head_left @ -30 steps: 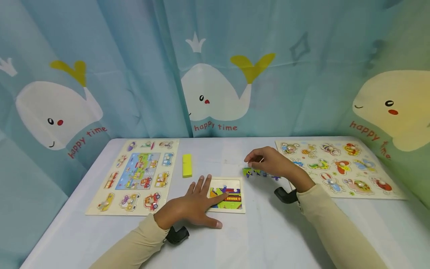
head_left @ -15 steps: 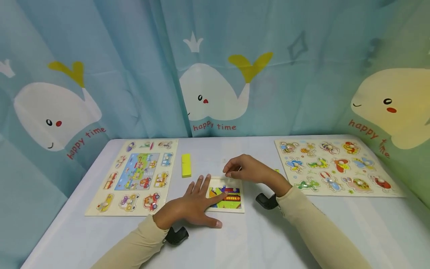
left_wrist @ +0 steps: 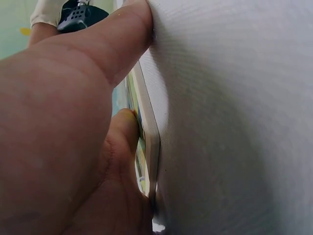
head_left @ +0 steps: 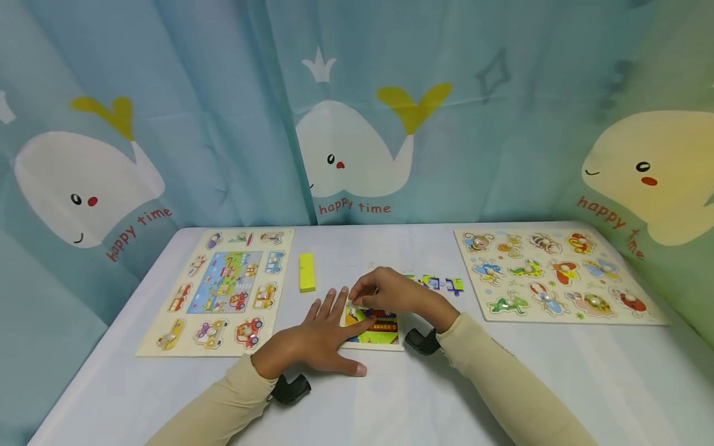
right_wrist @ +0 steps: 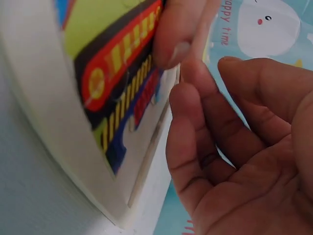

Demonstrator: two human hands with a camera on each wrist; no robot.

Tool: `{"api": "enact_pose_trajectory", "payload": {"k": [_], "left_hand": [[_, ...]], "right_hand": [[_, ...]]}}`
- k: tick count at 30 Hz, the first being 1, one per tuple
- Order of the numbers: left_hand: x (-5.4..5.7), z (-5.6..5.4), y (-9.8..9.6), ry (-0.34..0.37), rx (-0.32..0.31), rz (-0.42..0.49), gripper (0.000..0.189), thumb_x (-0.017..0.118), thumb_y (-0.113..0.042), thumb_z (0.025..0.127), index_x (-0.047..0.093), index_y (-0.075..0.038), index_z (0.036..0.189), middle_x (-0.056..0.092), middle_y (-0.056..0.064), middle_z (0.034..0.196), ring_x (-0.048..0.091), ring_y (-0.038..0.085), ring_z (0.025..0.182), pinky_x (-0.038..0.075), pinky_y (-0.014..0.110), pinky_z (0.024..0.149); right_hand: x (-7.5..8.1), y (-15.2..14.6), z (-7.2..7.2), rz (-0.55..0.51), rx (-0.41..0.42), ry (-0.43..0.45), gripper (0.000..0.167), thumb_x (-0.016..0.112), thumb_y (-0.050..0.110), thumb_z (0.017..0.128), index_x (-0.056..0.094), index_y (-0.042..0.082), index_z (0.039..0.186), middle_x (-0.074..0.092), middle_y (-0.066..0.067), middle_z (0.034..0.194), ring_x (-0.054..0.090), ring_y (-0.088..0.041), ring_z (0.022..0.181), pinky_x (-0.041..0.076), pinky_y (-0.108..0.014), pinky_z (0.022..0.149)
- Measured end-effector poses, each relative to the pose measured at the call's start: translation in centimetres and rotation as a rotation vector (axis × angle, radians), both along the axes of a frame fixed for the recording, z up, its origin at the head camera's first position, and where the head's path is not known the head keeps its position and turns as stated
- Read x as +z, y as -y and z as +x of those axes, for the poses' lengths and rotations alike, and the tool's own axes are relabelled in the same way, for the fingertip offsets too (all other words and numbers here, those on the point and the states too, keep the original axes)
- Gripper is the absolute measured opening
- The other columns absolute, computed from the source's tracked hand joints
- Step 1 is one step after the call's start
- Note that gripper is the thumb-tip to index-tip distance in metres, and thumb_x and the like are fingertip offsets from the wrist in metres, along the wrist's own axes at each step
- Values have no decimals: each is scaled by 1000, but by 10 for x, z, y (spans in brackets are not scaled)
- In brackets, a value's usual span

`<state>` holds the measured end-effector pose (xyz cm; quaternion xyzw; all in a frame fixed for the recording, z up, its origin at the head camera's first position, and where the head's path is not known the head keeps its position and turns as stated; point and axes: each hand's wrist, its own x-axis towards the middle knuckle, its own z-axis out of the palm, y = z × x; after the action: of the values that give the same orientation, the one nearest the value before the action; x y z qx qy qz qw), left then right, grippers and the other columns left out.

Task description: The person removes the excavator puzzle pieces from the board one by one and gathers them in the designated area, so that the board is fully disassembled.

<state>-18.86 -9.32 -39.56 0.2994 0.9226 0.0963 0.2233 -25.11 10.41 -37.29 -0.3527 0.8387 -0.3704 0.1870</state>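
A small framed jigsaw puzzle [head_left: 379, 337] lies flat at the middle of the table, its lower part filled with a red, black and green picture. My left hand [head_left: 320, 347] lies spread beside it, the index finger [left_wrist: 124, 125] resting across the picture and the thumb on the cloth. Over the tray's upper part, my right hand [head_left: 385, 291] has its fingers bent together close to the left fingertips. The right hand seems to pinch a puzzle piece, mostly hidden by the fingers. Loose yellow-green and blue puzzle pieces [head_left: 454, 285] lie right of the tray.
Left of the tray lies a vehicle peg puzzle board [head_left: 223, 297]. An insect peg puzzle board [head_left: 558, 272] is on the right. A yellow block [head_left: 307, 272] stands behind the left hand. A whale-printed curtain [head_left: 474, 161] closes off the back.
My right hand has moved left and toward me, from the loose pieces to the upper part of the puzzle tray. The left hand has stayed on the tray.
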Motion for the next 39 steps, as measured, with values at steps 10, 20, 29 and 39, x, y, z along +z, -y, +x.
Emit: {"api": "enact_pose_trajectory", "payload": {"k": [10, 20, 29, 39], "left_hand": [[3, 2, 0, 1, 4, 4, 84, 57, -71, 83, 25, -40, 154, -17, 14, 160, -18, 36, 144, -3, 56, 112], [4, 3, -1, 3, 14, -4, 84, 58, -71, 82, 24, -42, 153, -19, 13, 160, -21, 35, 143, -6, 55, 112], [4, 2, -2, 2, 8, -4, 85, 58, -72, 81, 24, -42, 153, -19, 11, 159, -22, 34, 143, -7, 54, 112], [5, 2, -1, 5, 5, -6, 84, 57, -71, 83, 24, -41, 154, -18, 12, 160, -20, 34, 143, -5, 54, 112]], "right_hand": [[-4, 4, 0, 30, 36, 23, 13, 60, 1, 95, 71, -1, 102, 70, -3, 87, 57, -10, 64, 50, -23, 65], [-1, 5, 1, -31, 81, 70, 19, 56, -4, 95, 68, -7, 109, 66, -6, 83, 56, -12, 63, 51, -24, 62], [-3, 4, -1, -66, 103, 52, 15, 57, -8, 93, 69, -8, 102, 69, -7, 81, 57, -11, 62, 50, -23, 61], [-2, 2, -2, -58, 64, 27, 14, 59, -2, 94, 71, -3, 102, 69, -3, 85, 55, -11, 58, 48, -24, 58]]}}
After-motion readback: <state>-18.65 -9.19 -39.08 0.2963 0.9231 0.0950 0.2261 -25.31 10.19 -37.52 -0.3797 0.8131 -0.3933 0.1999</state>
